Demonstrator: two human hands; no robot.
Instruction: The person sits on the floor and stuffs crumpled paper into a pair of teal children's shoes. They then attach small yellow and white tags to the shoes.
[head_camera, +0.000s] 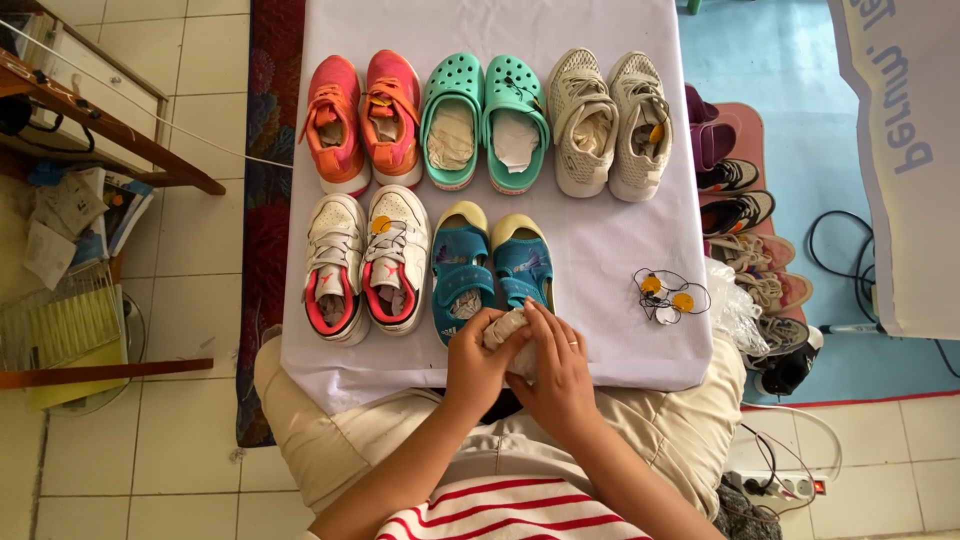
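My left hand (476, 365) and my right hand (556, 362) are together at the near edge of the white-covered table (600, 250), both closed around a wad of crumpled white paper (505, 327). The wad is just in front of a pair of blue sandals with yellow trim (490, 262), close to the heel of the right sandal. Most of the paper is hidden by my fingers.
On the table also stand orange sneakers (362, 118), teal clogs (485, 120), beige mesh sneakers (610, 120) and white-and-red sneakers (366, 262). Yellow tags on black strings (668, 295) lie at the right. More shoes (745, 240) sit on the floor to the right, a wooden bench (100, 120) to the left.
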